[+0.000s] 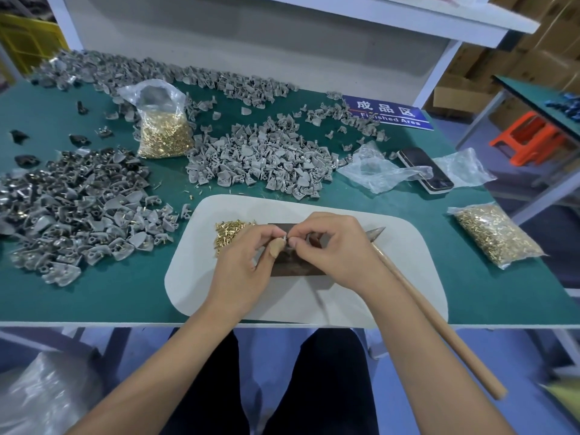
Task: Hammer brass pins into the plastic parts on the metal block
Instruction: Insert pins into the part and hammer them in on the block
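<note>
A dark metal block (295, 266) lies on a white mat (392, 277) at the table's near edge. Both hands meet above it. My left hand (248, 259) pinches a small grey plastic part, mostly hidden by the fingers; its thumb wears a tan fingertip cover. My right hand (332, 249) pinches something tiny at the same spot, too small to identify. A loose heap of brass pins (229, 235) sits on the mat left of the block. The hammer (439, 321) lies under my right forearm, its wooden handle sticking out past the table edge.
Grey plastic parts (260, 158) are heaped behind the mat. Parts with pins (78, 215) pile up at the left. An open bag of brass pins (163, 133) stands behind them, a second bag (496, 237) lies right. A phone (423, 171) and a "Finished Area" sign (389, 114) are at the back.
</note>
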The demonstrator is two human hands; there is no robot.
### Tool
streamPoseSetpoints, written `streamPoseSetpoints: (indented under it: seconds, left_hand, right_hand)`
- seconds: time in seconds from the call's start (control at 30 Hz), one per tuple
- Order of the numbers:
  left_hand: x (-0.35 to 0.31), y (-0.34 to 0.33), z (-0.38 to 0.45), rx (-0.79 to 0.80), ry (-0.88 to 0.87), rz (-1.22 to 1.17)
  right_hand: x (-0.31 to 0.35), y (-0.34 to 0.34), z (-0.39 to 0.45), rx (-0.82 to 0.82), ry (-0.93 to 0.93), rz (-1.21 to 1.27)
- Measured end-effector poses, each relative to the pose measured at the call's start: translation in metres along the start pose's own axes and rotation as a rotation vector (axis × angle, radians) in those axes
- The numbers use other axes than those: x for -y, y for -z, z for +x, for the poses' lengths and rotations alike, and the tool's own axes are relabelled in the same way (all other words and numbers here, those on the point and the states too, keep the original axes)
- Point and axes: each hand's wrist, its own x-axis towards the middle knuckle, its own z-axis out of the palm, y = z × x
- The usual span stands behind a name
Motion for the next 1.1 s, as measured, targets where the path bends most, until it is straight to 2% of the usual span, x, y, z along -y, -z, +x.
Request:
streamPoseSetpoints:
  seconds: [0.37,0.73,0.9,1.1]
  left_hand:
    - [0.002,0.0,0.002,-0.089,0.071,-0.062]
    - [0.001,-0.002,0.001,-0.043,0.115,-0.106]
    - [-0.001,-0.002,0.004,0.017,0.147,-0.162]
    - [0.001,-0.003,0.004,0.032,0.082,-0.062]
  right_hand:
    - [0.0,-0.02,-0.002,-0.147,-0.025,-0.058]
    - [0.002,-0.027,-0.014,-0.264,-0.092,-0.082]
    - [0.0,-0.023,-0.018,-0.27,-0.111,-0.093]
    - [-0.004,-0.02,-0.022,-0.262,-0.106,-0.065]
